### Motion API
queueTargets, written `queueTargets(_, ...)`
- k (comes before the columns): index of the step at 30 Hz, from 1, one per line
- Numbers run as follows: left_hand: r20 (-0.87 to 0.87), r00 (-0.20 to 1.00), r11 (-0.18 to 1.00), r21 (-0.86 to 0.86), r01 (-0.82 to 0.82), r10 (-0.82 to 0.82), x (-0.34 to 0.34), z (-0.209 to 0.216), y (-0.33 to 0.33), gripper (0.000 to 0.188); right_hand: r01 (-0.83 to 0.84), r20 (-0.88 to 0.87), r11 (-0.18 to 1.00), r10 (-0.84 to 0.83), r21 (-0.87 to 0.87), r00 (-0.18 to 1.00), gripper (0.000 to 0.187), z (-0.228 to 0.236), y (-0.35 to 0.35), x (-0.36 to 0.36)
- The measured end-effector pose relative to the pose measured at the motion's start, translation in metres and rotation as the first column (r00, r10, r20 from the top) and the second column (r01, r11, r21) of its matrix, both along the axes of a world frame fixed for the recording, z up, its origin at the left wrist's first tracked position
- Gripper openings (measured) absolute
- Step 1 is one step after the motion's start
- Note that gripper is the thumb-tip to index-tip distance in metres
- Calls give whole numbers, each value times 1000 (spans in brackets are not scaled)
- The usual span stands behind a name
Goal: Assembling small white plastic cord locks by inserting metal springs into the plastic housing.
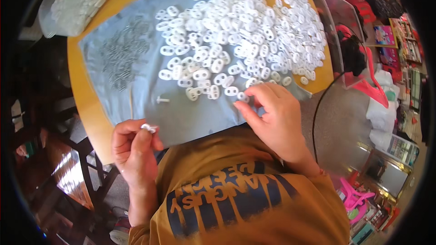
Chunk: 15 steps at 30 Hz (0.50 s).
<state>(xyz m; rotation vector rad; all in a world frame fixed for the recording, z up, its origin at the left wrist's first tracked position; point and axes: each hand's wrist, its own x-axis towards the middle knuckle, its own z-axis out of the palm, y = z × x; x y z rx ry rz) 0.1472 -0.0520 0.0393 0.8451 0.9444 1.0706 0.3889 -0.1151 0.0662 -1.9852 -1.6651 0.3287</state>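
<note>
My left hand (136, 149) is closed in a pinch on a small white plastic piece (147, 128), just over the near left edge of the blue-grey cloth (190, 122). The fingers cover part of that piece. My right hand (277, 118) reaches the near edge of a large heap of white oval plastic pieces (222, 36), each with two holes. Between its thumb and forefinger tips sits one white oval two-hole piece (243, 96). A small white T-shaped part (163, 100) lies alone on the cloth, between my hands and beyond them.
Small grey metal pins (122, 54) are piled on the cloth's left side, with a thin wooden stick (131, 102) below them. A clear bag of white pieces (84, 2) stands at the far left. A clear plastic bin (338, 27) and a black cable (315, 122) are right of the yellow table (81, 113).
</note>
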Motion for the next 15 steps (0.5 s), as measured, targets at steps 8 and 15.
queueTargets(8, 41, 998, 998, 9, 56, -57, 4, 2, 3, 12, -28, 80, 997, 22, 71, 997, 13, -2, -1, 2)
queueTargets(15, 180, 980, 991, -93, 101, -83, 8, 17, -2, 12, -67, -773, 988, -66, -139, 631, 7, 22, -7, -9)
